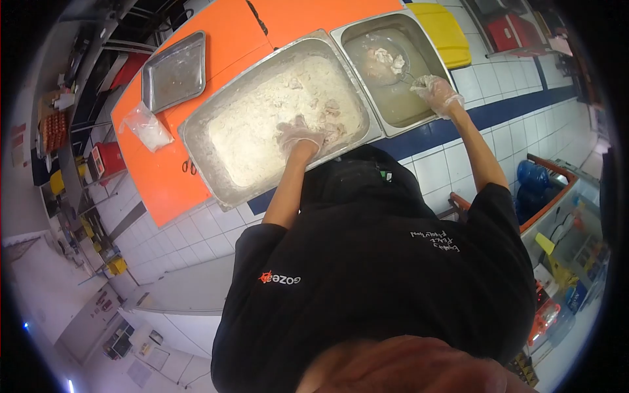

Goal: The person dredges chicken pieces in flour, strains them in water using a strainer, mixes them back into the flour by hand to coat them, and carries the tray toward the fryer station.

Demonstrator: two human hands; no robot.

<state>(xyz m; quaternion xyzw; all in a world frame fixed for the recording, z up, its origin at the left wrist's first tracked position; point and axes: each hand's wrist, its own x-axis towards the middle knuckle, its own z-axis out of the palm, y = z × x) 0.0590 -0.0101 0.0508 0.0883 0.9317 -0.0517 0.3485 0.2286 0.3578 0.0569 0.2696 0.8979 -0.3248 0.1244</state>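
My left hand [303, 135], in a clear plastic glove, lies in the flour [255, 124] that fills a large metal pan [191, 134]. Its floury fingers look spread, partly sunk in the flour. Just right of them are several flour-coated pieces [333, 118], perhaps meat. My right hand [438, 95], also gloved, is closed round the handle of a wire strainer [407, 73]. The strainer's bowl rests in cloudy liquid [409, 108] inside a second, deeper metal pan [438, 56]. Pale, floury pieces [391, 62] sit in the strainer.
Both pans stand on an orange table [154, 187]. An oblong metal tray [175, 72] and a clear plastic bag [149, 128] lie at its left, scissors [189, 166] near the edge. A yellow lid or bin [442, 33] is beyond the deeper pan. Blue water bottles [532, 175] stand at right.
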